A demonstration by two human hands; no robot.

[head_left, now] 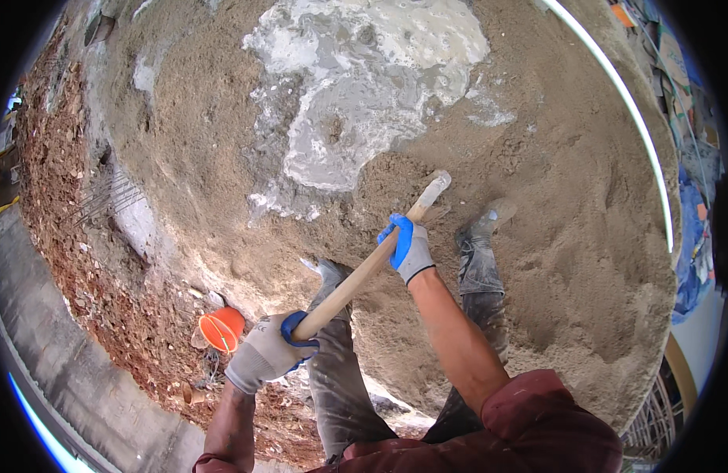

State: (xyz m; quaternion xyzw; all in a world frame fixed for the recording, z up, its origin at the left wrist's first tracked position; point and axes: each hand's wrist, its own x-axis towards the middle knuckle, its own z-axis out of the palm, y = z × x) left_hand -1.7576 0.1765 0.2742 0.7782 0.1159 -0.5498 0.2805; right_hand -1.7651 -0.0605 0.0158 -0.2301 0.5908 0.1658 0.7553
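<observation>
The left grip (273, 347), in a grey glove with blue on the fingers, is closed around a wooden handle (360, 276) near its lower end, and the right grip (407, 244), gloved alike, is wrapped around it farther up, close to the far end. I see both clamped on the wood.

Under my view spreads brown sand (577, 197), with a pool of wet grey cement mix (364, 102) beyond the hands. To the left the ground turns to reddish rubble (61, 173), then a strip of grey concrete (80, 331); an orange bucket (221, 329) sits on the rubble near the left grip. A white curved strip (632, 118) borders the sand on my right, with blue sheeting (689, 268) outside it.

The handle is in front of the body, over the legs and the sand. Its long axis runs diagonally, from the left grip up and rightward to a grey end (436, 189) just short of the pool's lower edge; I can't tell whether that end touches the sand.

The left forearm rises steeply from the lower edge, partly bare; the right forearm (458, 335) slants up and leftward from a rolled maroon sleeve (529, 402).
</observation>
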